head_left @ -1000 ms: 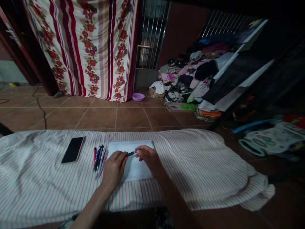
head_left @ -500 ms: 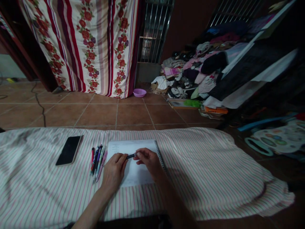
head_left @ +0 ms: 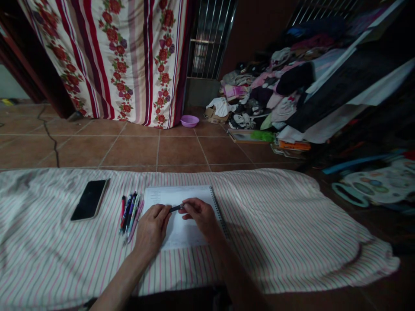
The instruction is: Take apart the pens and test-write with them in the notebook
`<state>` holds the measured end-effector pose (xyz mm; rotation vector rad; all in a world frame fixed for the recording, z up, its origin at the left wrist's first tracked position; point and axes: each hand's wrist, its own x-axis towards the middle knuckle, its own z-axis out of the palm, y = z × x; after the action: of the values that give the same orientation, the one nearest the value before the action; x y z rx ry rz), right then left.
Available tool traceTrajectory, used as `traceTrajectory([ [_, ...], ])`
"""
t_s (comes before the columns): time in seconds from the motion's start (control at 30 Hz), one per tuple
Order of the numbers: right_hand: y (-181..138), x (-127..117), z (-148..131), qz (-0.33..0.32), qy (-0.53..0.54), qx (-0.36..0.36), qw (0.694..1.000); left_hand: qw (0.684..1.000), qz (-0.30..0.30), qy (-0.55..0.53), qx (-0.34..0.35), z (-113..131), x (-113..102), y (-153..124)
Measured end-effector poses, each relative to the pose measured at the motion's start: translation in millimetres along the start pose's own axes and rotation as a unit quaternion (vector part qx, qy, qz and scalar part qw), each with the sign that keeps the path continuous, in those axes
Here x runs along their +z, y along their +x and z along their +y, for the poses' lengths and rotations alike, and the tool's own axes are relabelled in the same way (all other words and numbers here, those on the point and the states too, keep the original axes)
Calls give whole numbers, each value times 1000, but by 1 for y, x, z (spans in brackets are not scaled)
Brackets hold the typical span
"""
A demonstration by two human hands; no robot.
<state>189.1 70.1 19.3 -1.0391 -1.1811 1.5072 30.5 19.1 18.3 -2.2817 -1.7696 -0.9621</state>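
Over a white spiral notebook (head_left: 184, 235), both of my hands hold one dark pen (head_left: 176, 208) between them. My left hand (head_left: 151, 226) pinches its left end, and the fingers hide that part. At the other end, the fingertips of my right hand (head_left: 200, 214) are closed on the pen's tip. The notebook lies open at a pale page with faint small print along its upper left, and its coil runs down the right side. Just left of the notebook lies a row of several pens (head_left: 131, 216) in red, dark, purple and pink.
A black-screened phone (head_left: 90, 200) lies farther left on the striped cloth (head_left: 275, 224). Beyond the cloth are the tiled floor (head_left: 178, 149), a purple basin (head_left: 189, 121), a floral curtain (head_left: 136, 65) and a heap of clothes (head_left: 259, 93) at the right.
The whole view has shifted slightly, so cloth, notebook and hands sit a little higher. Both hands keep their grip on the pen, which looks slightly more tilted.
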Motion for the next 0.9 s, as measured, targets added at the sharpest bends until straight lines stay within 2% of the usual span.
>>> traceTrajectory([
  [0.3,-5,-4,3,-8,-8,-41,999,1000,-5,-18,-7,5,0,-1],
  [0.57,-7,-5,-1,-7,-11,-29,999,1000,-9,-24,-5,3,5,-2],
  [0.9,-3,-3,10,-33,-1,-38,999,998,-31,-43,-31,5,6,-3],
])
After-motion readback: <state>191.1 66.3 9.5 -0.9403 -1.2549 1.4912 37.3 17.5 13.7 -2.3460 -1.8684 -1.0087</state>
